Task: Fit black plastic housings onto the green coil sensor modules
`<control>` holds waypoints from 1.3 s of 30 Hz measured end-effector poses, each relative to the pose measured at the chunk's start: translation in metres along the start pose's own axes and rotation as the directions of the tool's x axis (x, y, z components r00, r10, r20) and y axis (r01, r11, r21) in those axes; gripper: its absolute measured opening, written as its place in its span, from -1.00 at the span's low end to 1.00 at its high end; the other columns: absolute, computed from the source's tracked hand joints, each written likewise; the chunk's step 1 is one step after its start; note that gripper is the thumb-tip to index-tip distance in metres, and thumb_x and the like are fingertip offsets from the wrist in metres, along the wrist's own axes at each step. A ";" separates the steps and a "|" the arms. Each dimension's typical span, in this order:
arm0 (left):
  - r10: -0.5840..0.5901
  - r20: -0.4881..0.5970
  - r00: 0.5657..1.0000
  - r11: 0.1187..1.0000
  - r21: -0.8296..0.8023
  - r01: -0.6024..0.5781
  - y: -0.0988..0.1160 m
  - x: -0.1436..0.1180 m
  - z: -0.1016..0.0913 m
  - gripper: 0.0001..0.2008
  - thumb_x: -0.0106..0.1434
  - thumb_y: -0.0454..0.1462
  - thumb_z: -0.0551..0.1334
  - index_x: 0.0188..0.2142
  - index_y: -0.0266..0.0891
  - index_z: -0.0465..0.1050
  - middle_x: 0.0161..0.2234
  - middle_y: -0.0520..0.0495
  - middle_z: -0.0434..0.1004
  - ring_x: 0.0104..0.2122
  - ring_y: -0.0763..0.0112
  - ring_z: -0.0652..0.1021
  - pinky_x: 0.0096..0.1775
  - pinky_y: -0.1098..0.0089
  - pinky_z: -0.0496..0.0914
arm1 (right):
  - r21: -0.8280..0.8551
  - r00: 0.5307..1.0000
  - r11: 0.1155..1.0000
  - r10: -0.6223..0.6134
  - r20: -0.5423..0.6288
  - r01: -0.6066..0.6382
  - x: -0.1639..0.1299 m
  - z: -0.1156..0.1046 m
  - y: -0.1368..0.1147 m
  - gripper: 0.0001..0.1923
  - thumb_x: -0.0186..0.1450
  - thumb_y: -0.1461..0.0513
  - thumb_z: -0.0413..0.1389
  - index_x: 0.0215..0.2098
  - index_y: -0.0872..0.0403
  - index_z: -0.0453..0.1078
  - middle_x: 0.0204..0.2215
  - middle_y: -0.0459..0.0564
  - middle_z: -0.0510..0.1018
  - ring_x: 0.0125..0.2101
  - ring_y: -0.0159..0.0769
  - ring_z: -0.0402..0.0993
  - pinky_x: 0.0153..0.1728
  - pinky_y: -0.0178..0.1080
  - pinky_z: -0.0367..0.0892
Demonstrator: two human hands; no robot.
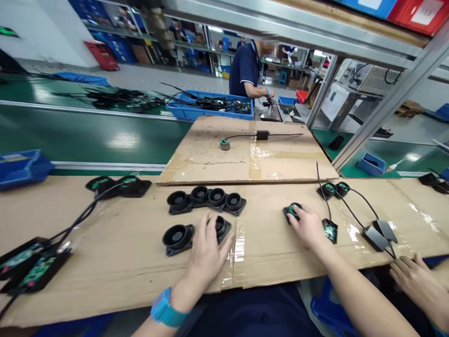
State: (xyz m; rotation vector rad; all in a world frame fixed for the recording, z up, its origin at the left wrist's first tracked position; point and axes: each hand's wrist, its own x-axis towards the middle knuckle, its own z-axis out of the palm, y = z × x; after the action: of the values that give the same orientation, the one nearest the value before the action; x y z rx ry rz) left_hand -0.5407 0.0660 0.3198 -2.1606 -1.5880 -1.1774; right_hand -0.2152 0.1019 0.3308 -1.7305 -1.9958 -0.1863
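Note:
My left hand (pixel 207 248) has its fingers and thumb around a black square-flanged housing with a round cup (pixel 221 226), partly hidden by the hand. Just left of it lies a matching housing (pixel 177 237), and behind stands a row of several more (pixel 216 198). Over to the right, my right hand (pixel 310 225) closes its fingertips on a black housing with a green circuit board (pixel 293 210) on the cardboard. Beside that hand, a small open black box with a circuit board (pixel 330 230) has a cable leading from it.
Cabled housings (pixel 329 189) and closed black boxes (pixel 376 238) lie right, near another person's hand (pixel 417 281). At left are open long boxes with boards (pixel 42 271). A raised cardboard sheet (pixel 210 164) holds one cabled part. Beyond, a person (pixel 242 70) works by a blue bin (pixel 175 111).

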 end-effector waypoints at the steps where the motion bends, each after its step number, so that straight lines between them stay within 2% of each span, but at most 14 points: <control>1: -0.001 0.043 0.999 1.000 0.018 0.000 -0.005 0.000 0.002 -0.42 0.36 -0.16 0.23 0.27 -0.38 0.15 0.21 -0.53 0.26 0.17 -0.23 0.41 0.07 -0.16 0.44 | -0.056 0.999 0.997 0.044 -0.011 -0.045 -0.001 -0.004 0.011 -0.63 0.38 0.10 0.10 -0.03 0.18 0.57 -0.05 0.28 0.58 -0.15 -0.02 0.60 -0.06 -0.08 0.51; 6: 0.033 0.077 0.996 0.997 -0.073 -0.027 -0.006 0.009 0.002 -0.59 0.39 -0.27 0.18 0.20 -0.24 0.23 0.05 -0.32 0.42 0.04 0.01 0.51 0.04 -0.01 0.51 | -0.239 0.972 0.947 0.183 -0.146 -0.214 0.000 -0.006 0.068 -0.56 0.41 0.07 0.03 0.00 0.24 0.54 -0.04 0.29 0.58 -0.13 0.03 0.57 -0.09 -0.03 0.48; 9: 0.152 0.089 0.984 0.965 -0.229 -0.128 0.013 0.018 0.002 -0.52 0.37 -0.29 0.21 0.24 -0.24 0.19 0.10 -0.34 0.40 0.11 0.05 0.48 0.10 0.06 0.49 | -0.260 0.966 0.950 0.115 -0.232 -0.175 0.014 -0.010 0.086 -0.54 0.41 0.06 0.03 -0.07 0.30 0.53 -0.09 0.34 0.58 -0.03 0.09 0.52 -0.02 0.03 0.44; 11: 0.229 0.140 0.963 0.931 -0.321 -0.175 0.024 0.023 0.007 -0.48 0.35 -0.30 0.24 0.26 -0.25 0.17 0.11 -0.34 0.41 0.10 0.05 0.48 0.12 0.07 0.49 | -0.259 0.952 0.960 0.022 -0.306 -0.106 0.034 -0.019 0.081 -0.54 0.37 0.01 0.09 -0.17 0.28 0.54 -0.11 0.36 0.58 0.05 0.16 0.45 0.07 0.11 0.37; 15: 0.216 0.238 0.947 0.887 -0.452 -0.089 0.028 0.029 0.026 -0.35 0.24 -0.32 0.35 0.26 -0.23 0.14 0.08 -0.31 0.45 0.06 0.03 0.50 0.10 0.00 0.50 | -0.167 0.900 0.982 -0.148 -0.411 0.085 0.115 -0.027 0.014 -0.59 0.35 0.01 0.13 -0.11 0.20 0.51 -0.03 0.31 0.56 0.03 0.11 0.43 0.11 0.12 0.29; 18: 0.137 0.283 0.949 0.861 -0.508 0.027 0.021 0.030 0.034 -0.20 0.15 -0.31 0.43 0.29 -0.22 0.07 0.11 -0.32 0.43 0.10 -0.01 0.47 0.14 -0.06 0.45 | -0.059 0.901 0.915 -0.402 -0.163 0.398 0.201 -0.003 -0.069 -0.65 0.36 0.15 0.10 0.05 0.13 0.46 0.15 0.23 0.46 0.13 0.03 0.36 0.16 0.06 0.24; 21: 0.142 0.330 0.933 0.828 -0.556 0.070 0.015 0.030 0.036 -0.16 0.09 -0.33 0.44 0.28 -0.20 0.07 0.11 -0.30 0.43 0.11 -0.01 0.46 0.16 -0.04 0.44 | -0.095 0.827 0.823 -0.546 0.135 0.560 0.287 0.040 -0.141 -0.44 0.30 0.39 0.03 0.26 0.10 0.30 0.37 0.21 0.17 0.35 0.06 0.04 0.29 0.13 0.00; 23: 0.146 0.329 0.933 0.811 -0.580 0.078 0.013 0.030 0.039 -0.15 0.04 -0.38 0.42 0.27 -0.21 0.09 0.10 -0.29 0.44 0.10 0.00 0.47 0.15 0.01 0.45 | -0.119 0.772 0.784 -0.552 0.314 0.609 0.333 0.065 -0.172 -0.28 0.24 0.48 0.00 0.35 0.06 0.19 0.45 0.16 -0.03 0.41 0.02 -0.12 0.33 0.11 -0.11; 25: 0.150 0.307 0.940 0.794 -0.604 0.071 0.013 0.031 0.044 -0.16 0.00 -0.40 0.41 0.24 -0.22 0.12 0.09 -0.28 0.46 0.08 0.02 0.49 0.14 0.06 0.46 | -0.112 0.738 0.777 -0.529 0.418 0.620 0.363 0.082 -0.192 -0.26 0.22 0.50 0.01 0.34 0.01 0.21 0.43 0.12 0.04 0.38 -0.04 -0.01 0.30 0.02 -0.01; 27: 0.164 0.292 0.942 0.777 -0.627 0.059 0.012 0.033 0.049 -0.19 -0.01 -0.35 0.43 0.21 -0.24 0.16 0.05 -0.29 0.48 0.04 0.02 0.52 0.12 0.09 0.47 | -0.095 0.729 0.787 -0.510 0.456 0.610 0.379 0.089 -0.203 -0.40 0.24 0.44 0.06 0.23 0.04 0.35 0.27 0.16 0.36 0.25 -0.04 0.25 0.18 -0.06 0.17; 30: 0.175 0.310 0.935 0.767 -0.638 0.067 0.011 0.038 0.051 -0.31 0.05 -0.22 0.42 0.14 -0.25 0.23 -0.03 -0.27 0.52 -0.04 0.06 0.56 0.06 0.11 0.50 | -0.110 0.756 0.822 -0.449 0.476 0.558 0.381 0.086 -0.204 -0.67 0.26 0.25 0.17 -0.02 0.16 0.52 -0.10 0.27 0.61 -0.02 0.07 0.48 -0.01 -0.05 0.30; 33: 0.136 0.321 0.937 0.777 -0.622 0.101 0.012 0.039 0.045 -0.42 0.13 -0.19 0.38 0.11 -0.25 0.27 -0.01 -0.27 0.51 -0.02 0.08 0.55 0.05 0.12 0.50 | -0.145 0.787 0.863 -0.356 0.503 0.483 0.352 0.062 -0.176 -0.62 0.25 0.08 0.19 -0.09 0.17 0.54 -0.22 0.25 0.63 -0.17 0.02 0.53 -0.15 -0.13 0.33; 36: 0.079 0.296 0.952 0.788 -0.604 0.122 0.014 0.037 0.038 -0.48 0.21 -0.23 0.34 0.12 -0.24 0.27 0.02 -0.28 0.49 0.04 0.08 0.51 0.11 0.07 0.46 | -0.155 0.819 0.907 -0.268 0.507 0.392 0.281 0.020 -0.129 -0.65 0.24 0.04 0.16 -0.15 0.11 0.55 -0.29 0.14 0.64 -0.25 -0.10 0.53 -0.29 -0.23 0.31; 39: 0.058 0.280 0.958 0.800 -0.588 0.123 0.015 0.033 0.039 -0.49 0.24 -0.26 0.33 0.15 -0.23 0.25 0.03 -0.28 0.47 0.08 0.07 0.48 0.15 0.02 0.42 | -0.204 0.859 0.932 -0.171 0.483 0.300 0.181 -0.019 -0.095 -0.70 0.24 0.04 0.18 -0.30 0.11 0.54 -0.38 0.14 0.62 -0.33 -0.10 0.54 -0.34 -0.22 0.31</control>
State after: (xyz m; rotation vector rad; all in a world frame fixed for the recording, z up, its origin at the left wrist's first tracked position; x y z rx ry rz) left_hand -0.5063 0.1064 0.3213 -2.8204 -1.4923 -1.6191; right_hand -0.3148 0.2379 0.4479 -1.8121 -2.6457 -0.1494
